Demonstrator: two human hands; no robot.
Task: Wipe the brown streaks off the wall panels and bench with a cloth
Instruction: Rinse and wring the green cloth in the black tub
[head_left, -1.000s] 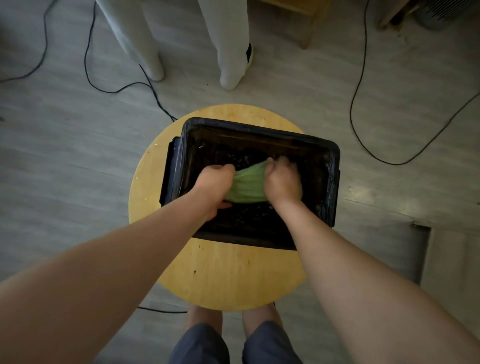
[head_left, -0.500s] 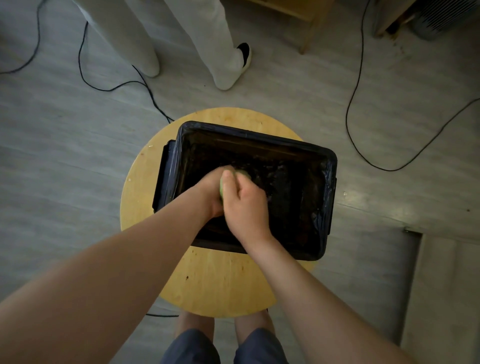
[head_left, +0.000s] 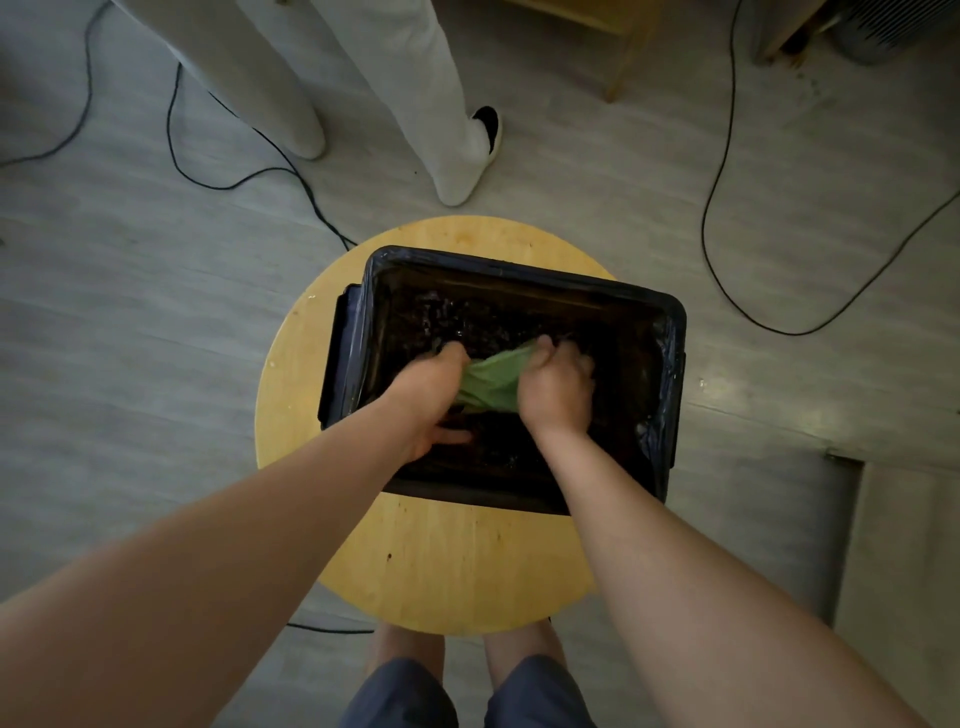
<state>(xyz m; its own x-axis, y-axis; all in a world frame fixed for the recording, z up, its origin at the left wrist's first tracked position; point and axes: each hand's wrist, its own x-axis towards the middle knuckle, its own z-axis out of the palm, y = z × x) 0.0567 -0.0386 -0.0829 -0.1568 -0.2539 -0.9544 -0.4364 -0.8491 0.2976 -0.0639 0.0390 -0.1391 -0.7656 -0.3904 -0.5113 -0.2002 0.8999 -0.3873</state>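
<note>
Forearms reach down to a round wooden stool (head_left: 441, 571). Left hand (head_left: 431, 395) and right hand (head_left: 556, 387) each clench an end of the green cloth (head_left: 491, 384) inside the black tub (head_left: 670, 332), probably wringing it. Beyond, someone's pale-trousered legs (head_left: 415, 93) stand.

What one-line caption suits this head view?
Both bare hands, left and right, stretch a green cloth inside a black lined plastic tub on a round wooden stool.

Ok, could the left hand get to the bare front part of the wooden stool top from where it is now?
Probably yes. The left hand is in the black tub gripping the green cloth, so it must lift over the near wall. Nothing sits on the stool top in front.
</note>
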